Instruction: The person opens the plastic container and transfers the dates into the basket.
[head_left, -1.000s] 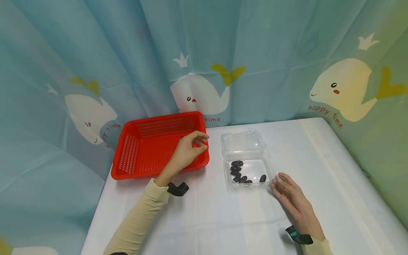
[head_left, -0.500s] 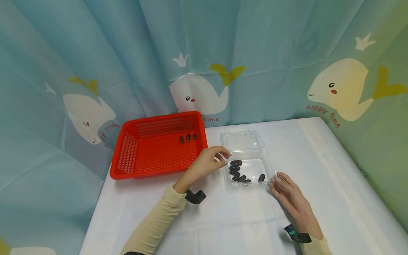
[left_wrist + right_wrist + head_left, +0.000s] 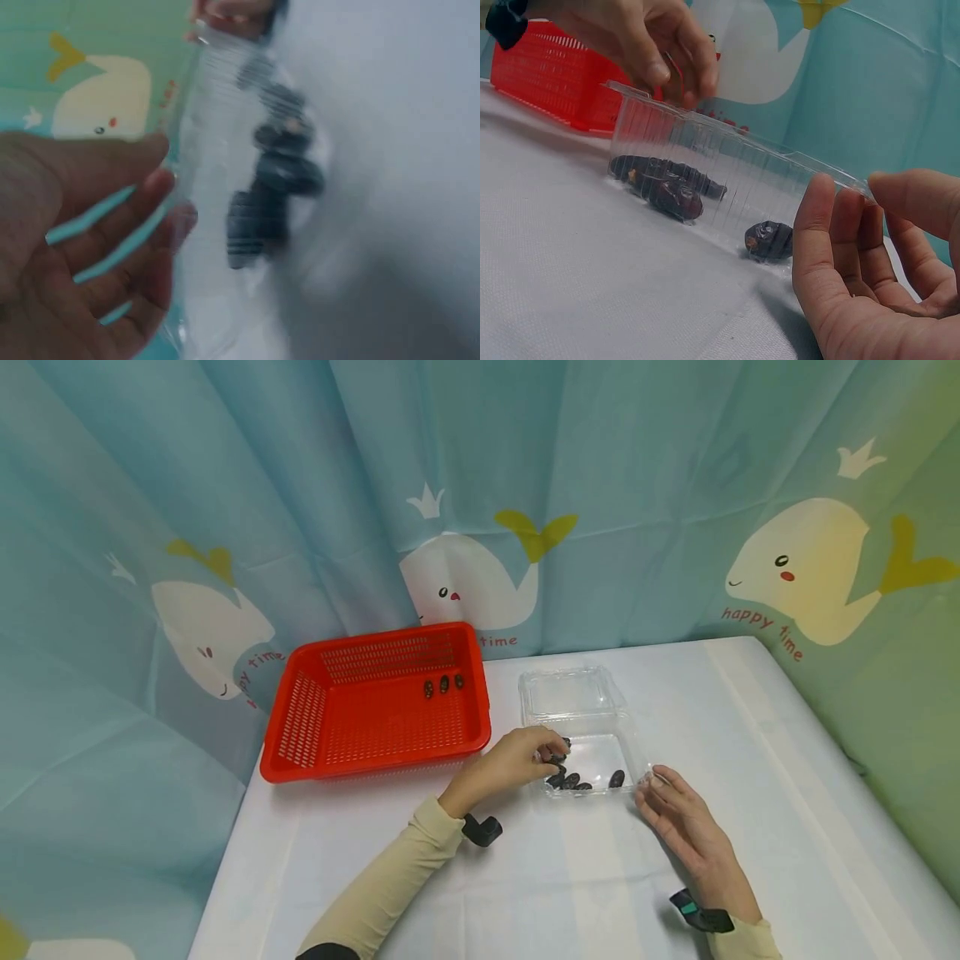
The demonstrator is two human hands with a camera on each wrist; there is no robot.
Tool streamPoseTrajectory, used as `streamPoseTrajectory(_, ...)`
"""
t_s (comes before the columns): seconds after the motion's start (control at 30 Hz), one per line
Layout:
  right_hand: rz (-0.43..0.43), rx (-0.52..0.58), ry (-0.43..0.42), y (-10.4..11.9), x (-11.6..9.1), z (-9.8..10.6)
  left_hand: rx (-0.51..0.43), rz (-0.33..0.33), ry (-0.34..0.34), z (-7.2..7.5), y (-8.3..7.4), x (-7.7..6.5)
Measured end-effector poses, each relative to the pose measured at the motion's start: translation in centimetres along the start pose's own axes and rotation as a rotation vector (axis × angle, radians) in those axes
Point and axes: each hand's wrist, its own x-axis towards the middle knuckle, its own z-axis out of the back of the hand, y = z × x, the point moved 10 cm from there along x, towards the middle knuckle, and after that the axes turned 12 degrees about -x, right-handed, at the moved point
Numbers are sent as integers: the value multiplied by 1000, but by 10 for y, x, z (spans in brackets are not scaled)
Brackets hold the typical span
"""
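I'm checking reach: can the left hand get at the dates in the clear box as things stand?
Probably yes: the lid is folded back, leaving the clear box open above the dates, and the left hand hovers close by.

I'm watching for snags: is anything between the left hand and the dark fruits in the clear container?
Nothing visible blocks it from above: the lid lies open on the far side, and the left hand is above the rim. Only sideways would the clear container's wall come between it and the dark fruits.

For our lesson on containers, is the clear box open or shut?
The box is open: its lid lies folded back towards the curtain, leaving the dates inside uncovered.
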Motion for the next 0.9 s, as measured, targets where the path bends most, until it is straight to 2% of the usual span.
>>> streamPoseTrajectory(0.1,-3,-6,-10,0,0,0,96,-35,56,-9,-1,3)
streamPoseTrajectory(0.27,-15,-6,-25,-1,0,2,159,-69,123,-15,-9,11)
streamPoseTrajectory(0.4,-6,3,-16,0,-1,3,205,-68,255,-25,-16,19)
streamPoseTrajectory(0.53,1,5,-1,1,-1,2,234,-31,408,-37,-19,26)
streamPoseTrajectory(0.67,3,4,-3,0,0,2,234,28,514,-44,-18,32)
streamPoseTrajectory(0.8,2,4,-1,0,0,1,230,49,592,-49,-17,36)
streamPoseTrajectory(0.9,-1,-9,-3,0,0,1,227,76,623,-52,-13,39)
